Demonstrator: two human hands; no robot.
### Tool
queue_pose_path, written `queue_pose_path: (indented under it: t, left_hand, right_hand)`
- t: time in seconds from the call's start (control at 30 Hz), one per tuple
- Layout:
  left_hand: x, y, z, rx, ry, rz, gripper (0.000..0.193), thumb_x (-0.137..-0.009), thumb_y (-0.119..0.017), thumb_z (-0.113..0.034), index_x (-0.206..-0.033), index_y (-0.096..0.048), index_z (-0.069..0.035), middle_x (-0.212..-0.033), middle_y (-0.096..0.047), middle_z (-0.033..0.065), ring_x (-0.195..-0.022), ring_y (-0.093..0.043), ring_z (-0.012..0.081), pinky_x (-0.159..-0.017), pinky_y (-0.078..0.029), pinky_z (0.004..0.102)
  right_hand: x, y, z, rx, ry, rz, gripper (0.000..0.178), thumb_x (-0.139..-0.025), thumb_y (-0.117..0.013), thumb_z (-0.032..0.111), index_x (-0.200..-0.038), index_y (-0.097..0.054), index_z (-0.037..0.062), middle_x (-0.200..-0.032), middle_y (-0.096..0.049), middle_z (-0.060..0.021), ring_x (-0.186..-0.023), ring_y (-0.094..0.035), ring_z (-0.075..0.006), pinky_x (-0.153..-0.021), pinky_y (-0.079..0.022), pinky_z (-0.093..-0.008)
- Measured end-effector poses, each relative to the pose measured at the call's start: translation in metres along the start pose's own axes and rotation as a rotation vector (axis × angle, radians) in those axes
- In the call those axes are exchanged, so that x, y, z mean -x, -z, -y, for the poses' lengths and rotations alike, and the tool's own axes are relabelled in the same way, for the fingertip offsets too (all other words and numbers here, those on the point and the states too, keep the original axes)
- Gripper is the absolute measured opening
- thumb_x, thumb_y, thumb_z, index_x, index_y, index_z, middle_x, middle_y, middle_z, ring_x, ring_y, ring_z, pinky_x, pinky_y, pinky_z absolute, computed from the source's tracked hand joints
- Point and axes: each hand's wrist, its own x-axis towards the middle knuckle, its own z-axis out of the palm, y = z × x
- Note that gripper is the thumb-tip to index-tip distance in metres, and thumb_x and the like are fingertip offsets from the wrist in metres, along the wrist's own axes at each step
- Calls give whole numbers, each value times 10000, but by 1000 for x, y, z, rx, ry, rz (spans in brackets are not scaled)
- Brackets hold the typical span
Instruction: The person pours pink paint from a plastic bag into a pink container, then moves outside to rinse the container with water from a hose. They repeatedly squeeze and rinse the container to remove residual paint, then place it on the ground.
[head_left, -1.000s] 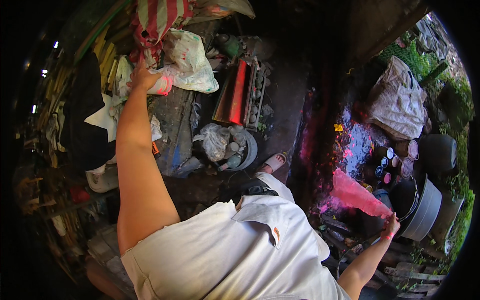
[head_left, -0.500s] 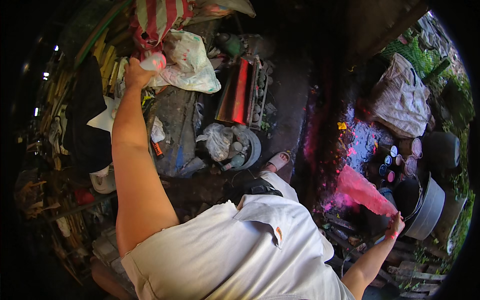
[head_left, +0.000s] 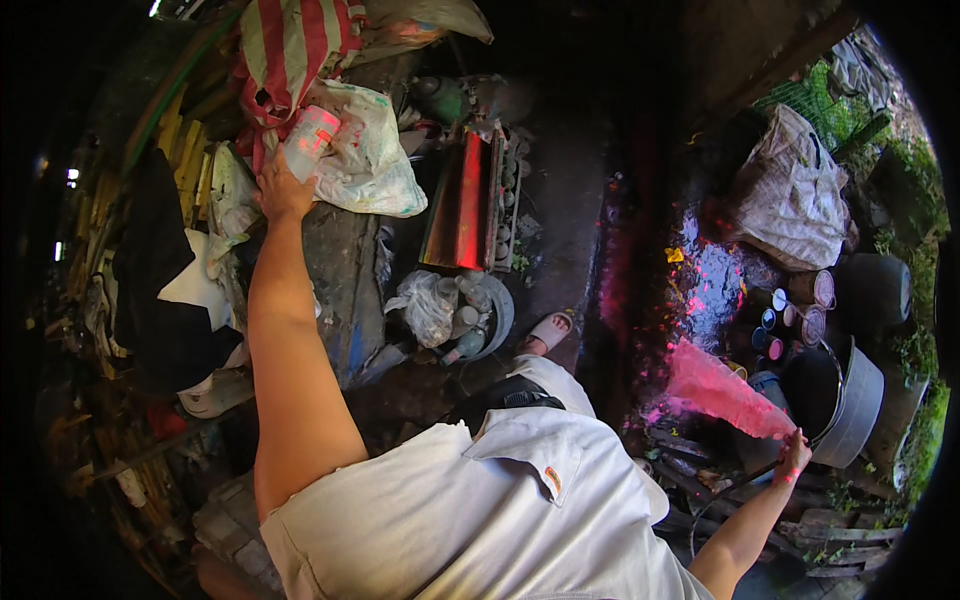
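My left hand (head_left: 285,188) reaches out at the upper left, its fingers around the lower end of a whitish container (head_left: 308,140) smeared with pink. The container is against a stained white sack (head_left: 368,160), next to a red-and-white striped bag (head_left: 300,50). Far to the right, my right hand (head_left: 795,455) is closed on the corner of a floppy pink-stained sheet (head_left: 720,388); its material is unclear. The sheet hangs toward the pink-spattered ground, beside a grey metal basin (head_left: 853,405).
A red trough-like thing (head_left: 468,205) lies ahead, near a tub (head_left: 497,315) of bottles and a clear plastic bag (head_left: 425,305). Several small paint cans (head_left: 812,325) stand at right, below a white woven sack (head_left: 792,195). Dark clothing (head_left: 165,270) hangs at left.
My left hand has shifted slightly right and nearer, and the container has turned more upright against the white sack. My right hand still grips the pink sheet, which has barely moved.
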Motion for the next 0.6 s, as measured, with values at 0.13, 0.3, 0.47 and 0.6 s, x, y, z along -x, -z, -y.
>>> queue_pose_path:
  t: [0.13, 0.3, 0.47, 0.6]
  left_hand:
    - [-9, 0, -9, -110, -86, -73, 1100, -776, -912, -464, -1686, -323, -282, -1692, -421, 104, -1529, -437, 353, -1206, -377, 626]
    - [-27, -19, -9, -43, -291, -160, 992, -760, -898, -442, -1604, -458, -163, -1646, -487, 118, -1499, -484, 337, -1184, -449, 513]
    - [-12, -32, -9, -206, -271, -218, 1031, -806, -867, -476, -1666, -375, -191, -1702, -403, 121, -1537, -418, 374, -1224, -365, 592]
    - [-18, -32, -63, -37, -685, -514, 1011, -850, -843, -440, -1693, -343, -194, -1716, -374, 157, -1566, -370, 396, -1264, -292, 627]
  right_hand:
    - [9, 5, 3, 17, -14, -17, 295, -1039, -739, 389, -940, -635, 131, -742, -669, -30, -466, -472, -88, -394, -300, -256]
    - [24, -7, -5, -101, 151, -49, 242, -1021, -756, 316, -863, -653, 164, -720, -623, 46, -538, -511, -60, -462, -363, -228]
    - [51, -26, 25, -110, 100, 10, 175, -1024, -762, 243, -977, -687, 91, -780, -682, -3, -552, -593, -93, -458, -424, -255]
    - [74, -27, 37, -4, 89, -22, 193, -1037, -744, 248, -980, -679, 76, -751, -720, -53, -493, -605, -118, -392, -385, -262]
